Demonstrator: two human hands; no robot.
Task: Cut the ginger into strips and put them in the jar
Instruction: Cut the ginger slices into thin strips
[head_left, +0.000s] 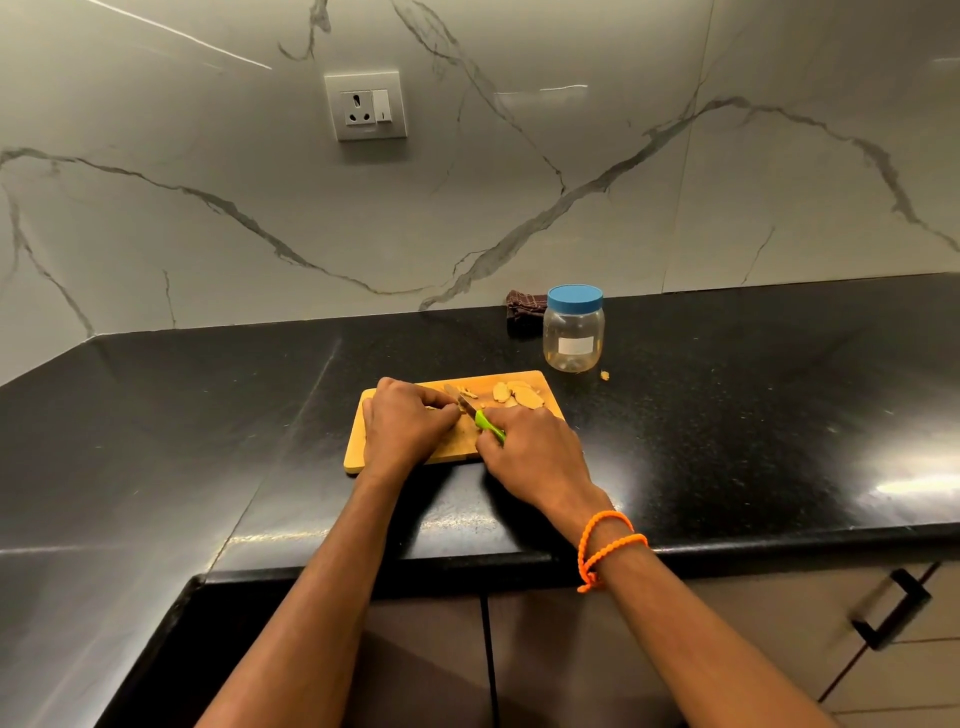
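Head view: slicing pale ginger (451, 410) on the rectangular wooden cutting board (530, 382).
The left hand (402, 423) pinned ginger; the right hand (530, 447) gripped the green-handled knife (480, 415). Fingertips should stay curled back, cuts thin; the blue-lidded clear plastic jar (573, 330) stood closed nearby.

counter (727, 415): black stone, glossy, speckled | wall (519, 182): veined marble-look, smooth, slight sheen | board (358, 452): pale wood, matt | jar (573, 340): clear plastic, blue plastic lid | knife (475, 413): metal blade, green plastic handle | cloth (524, 306): dark checked fabric
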